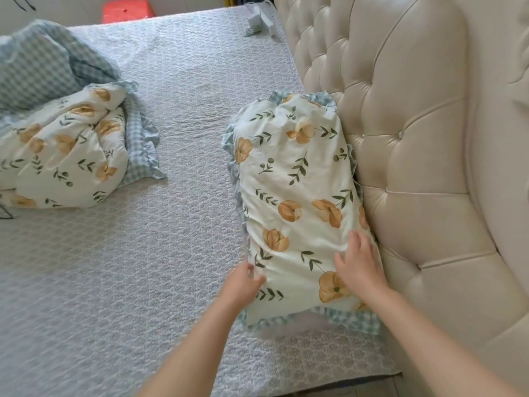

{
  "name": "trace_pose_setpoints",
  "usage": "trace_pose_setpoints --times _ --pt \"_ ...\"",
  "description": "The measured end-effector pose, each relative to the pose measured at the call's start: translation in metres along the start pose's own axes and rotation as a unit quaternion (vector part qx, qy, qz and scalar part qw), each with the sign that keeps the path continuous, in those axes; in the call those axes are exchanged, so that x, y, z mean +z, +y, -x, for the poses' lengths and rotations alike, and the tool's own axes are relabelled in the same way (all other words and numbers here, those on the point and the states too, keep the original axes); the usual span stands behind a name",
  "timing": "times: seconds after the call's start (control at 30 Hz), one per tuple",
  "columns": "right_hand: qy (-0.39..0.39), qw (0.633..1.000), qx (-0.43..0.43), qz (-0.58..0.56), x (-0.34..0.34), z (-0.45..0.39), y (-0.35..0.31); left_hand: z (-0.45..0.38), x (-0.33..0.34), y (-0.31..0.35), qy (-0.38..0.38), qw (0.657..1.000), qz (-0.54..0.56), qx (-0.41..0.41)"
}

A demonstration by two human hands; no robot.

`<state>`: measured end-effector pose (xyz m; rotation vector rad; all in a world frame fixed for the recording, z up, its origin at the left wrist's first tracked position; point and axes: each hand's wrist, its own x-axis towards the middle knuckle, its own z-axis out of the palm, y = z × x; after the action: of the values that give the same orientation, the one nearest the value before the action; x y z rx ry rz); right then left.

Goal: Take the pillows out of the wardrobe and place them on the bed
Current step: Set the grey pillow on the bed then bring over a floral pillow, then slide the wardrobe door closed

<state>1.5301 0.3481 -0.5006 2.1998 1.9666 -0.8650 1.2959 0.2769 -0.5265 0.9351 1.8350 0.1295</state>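
A white pillow (297,196) printed with orange flowers and green leaves, trimmed in blue gingham, lies on the bed (160,253) against the tufted cream headboard (415,156). My right hand (359,262) rests flat on the pillow's near end, fingers spread. My left hand (246,280) pinches the pillow's left edge near its near corner; the fingers are blurred.
A bunched duvet (63,144) in the same floral print, with a blue gingham underside, lies at the left of the bed. Small pale items (259,17) sit at the bed's far end by the headboard. A red object (128,10) stands beyond the bed.
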Motion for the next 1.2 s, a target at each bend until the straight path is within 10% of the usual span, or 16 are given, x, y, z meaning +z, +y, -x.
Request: trace_pose_setpoints --times 0.6,1.2 --pt "-0.125 0.924 -0.361 0.005 0.061 0.190 -0.190 0.230 -0.068 -0.174 0.322 0.913 0.244 -0.055" --pt "-0.346 0.692 -0.628 0.089 0.263 0.506 -0.383 0.511 -0.056 -0.452 0.597 0.658 0.327 -0.321"
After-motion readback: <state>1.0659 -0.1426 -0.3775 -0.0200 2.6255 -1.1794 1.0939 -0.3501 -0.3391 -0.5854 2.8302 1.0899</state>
